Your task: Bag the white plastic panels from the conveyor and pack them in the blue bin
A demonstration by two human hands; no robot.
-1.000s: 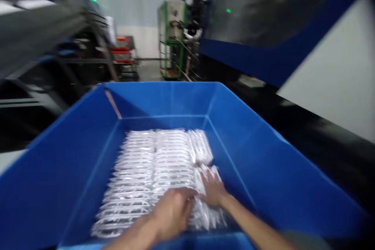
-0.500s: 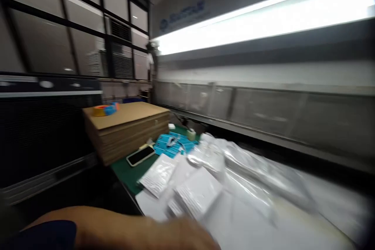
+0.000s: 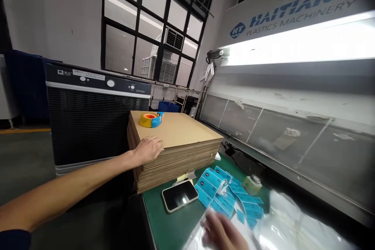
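Note:
My left hand lies over the near corner of a stack of flat cardboard sheets, its fingers stretched over the top sheet. Just beyond it on the stack sits a roll of yellow tape with a blue part at its side. My right hand is smeared by motion at the bottom edge. Its fingertips are by a clear plastic bag, but whether they grip it I cannot make out. Blue printed label sheets lie just past that hand, and a phone lies to its left.
Clear plastic bags cover the right of the green tabletop. A small jar stands behind the labels. A black slatted cooler unit stands left of the stack, and a machine panel runs along the right.
The view has swung left and sharpened. My left arm has reached out to the cardboard stack, and my right hand has come into view. The white packets have dropped out of view.

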